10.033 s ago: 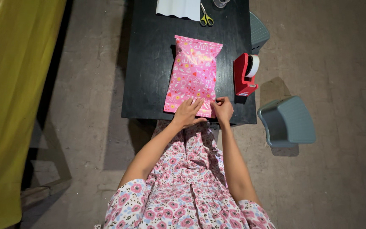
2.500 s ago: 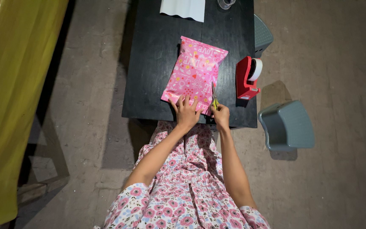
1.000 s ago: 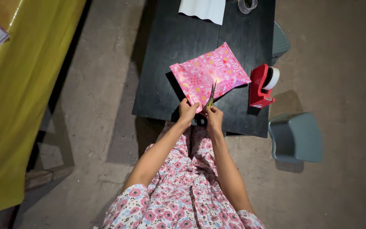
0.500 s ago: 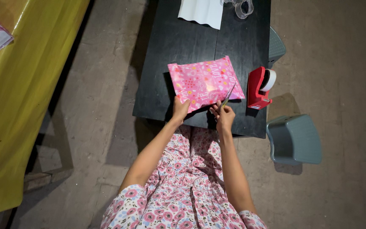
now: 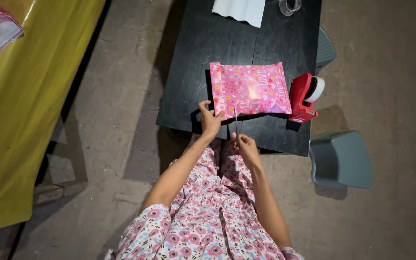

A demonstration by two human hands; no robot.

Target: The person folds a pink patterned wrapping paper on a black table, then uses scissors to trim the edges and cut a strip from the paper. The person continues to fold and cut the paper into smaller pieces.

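A pink patterned gift-wrapped package (image 5: pixel 250 89) lies lengthwise across the small black table (image 5: pixel 193 62). My left hand (image 5: pixel 211 119) pinches its near left corner. My right hand (image 5: pixel 244 144) holds a pair of scissors (image 5: pixel 236 123) by the handles at the table's near edge. The blades point away from me and reach the package's near edge. I cannot tell whether the blades are around the paper.
A red tape dispenser (image 5: pixel 304 97) with a white roll stands right of the package. White paper (image 5: pixel 240 10) and a clear tape roll (image 5: pixel 289 6) lie at the table's far end. A grey plastic stool (image 5: pixel 340 159) stands right; a yellow-covered surface (image 5: pixel 30 91) fills the left.
I picked up the scissors with my right hand. The package has turned from lengthwise away from me to lying crosswise, while my left hand stayed on its near left corner.
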